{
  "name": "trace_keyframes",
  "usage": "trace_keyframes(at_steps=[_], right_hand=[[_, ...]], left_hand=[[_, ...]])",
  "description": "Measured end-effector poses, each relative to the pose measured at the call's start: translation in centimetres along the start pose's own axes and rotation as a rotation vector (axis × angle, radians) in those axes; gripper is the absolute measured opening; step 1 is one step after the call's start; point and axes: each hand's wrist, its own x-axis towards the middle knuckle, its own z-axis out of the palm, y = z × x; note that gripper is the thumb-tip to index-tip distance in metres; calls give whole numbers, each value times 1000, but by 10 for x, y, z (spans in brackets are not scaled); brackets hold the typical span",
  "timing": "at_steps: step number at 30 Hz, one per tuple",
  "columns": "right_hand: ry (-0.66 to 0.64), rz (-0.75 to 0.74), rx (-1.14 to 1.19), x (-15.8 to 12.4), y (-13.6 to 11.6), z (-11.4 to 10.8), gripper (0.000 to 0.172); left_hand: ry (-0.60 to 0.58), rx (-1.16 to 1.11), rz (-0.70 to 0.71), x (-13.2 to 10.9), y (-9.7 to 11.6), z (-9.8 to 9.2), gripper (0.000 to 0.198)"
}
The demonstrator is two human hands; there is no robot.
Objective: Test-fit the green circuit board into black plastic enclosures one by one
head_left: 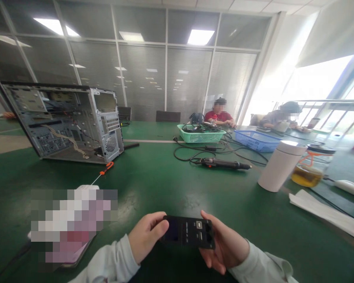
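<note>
Both my hands hold a small flat black device (188,232) low over the green table (153,184), near its front edge. My left hand (146,234) grips its left end, thumb on top. My right hand (225,245) cradles its right end from underneath, thumb on the upper edge. The device's face shows small white markings and buttons. An open computer case (67,122) with loose wires inside stands at the far left. An orange-handled screwdriver (104,171) lies in front of it.
A white cylinder (280,165) and a jar of amber liquid (311,167) stand at right, above white paper (327,212). A black electric screwdriver (224,164) with cables, a green basket (200,133) and a blue basket (256,140) lie farther back. Two people sit at the far end.
</note>
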Motion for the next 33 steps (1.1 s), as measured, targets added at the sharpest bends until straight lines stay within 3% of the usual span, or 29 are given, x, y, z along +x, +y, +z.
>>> trace_keyframes(at_steps=[3, 6, 8, 11, 12, 15, 19, 29, 33], right_hand=[[-45, 15, 2, -1, 0, 2, 92], [-44, -10, 37, -1, 1, 0, 89], [-30, -18, 73, -1, 3, -2, 76], [17, -99, 71, 0, 5, -2, 42], [50, -148, 48, 0, 6, -1, 40], [200, -325, -95, 3, 8, 2, 53], [364, -532, -362, 4, 11, 2, 54], [487, -766, -756, -2, 17, 3, 39], [512, -793, -834, -6, 13, 6, 34]], left_hand=[[8, 15, -7, 0, 2, 0, 50], [6, -8, 0, 0, 5, -1, 51], [18, -71, -12, -1, 6, 0, 49], [43, -182, -84, 0, 5, 1, 53], [53, -208, -110, 0, 4, 1, 58], [70, -245, -123, 1, 0, 2, 64], [44, -207, -52, -1, -2, 5, 53], [48, 118, 67, -8, -2, 10, 51], [68, 150, 75, -9, 1, 11, 47]])
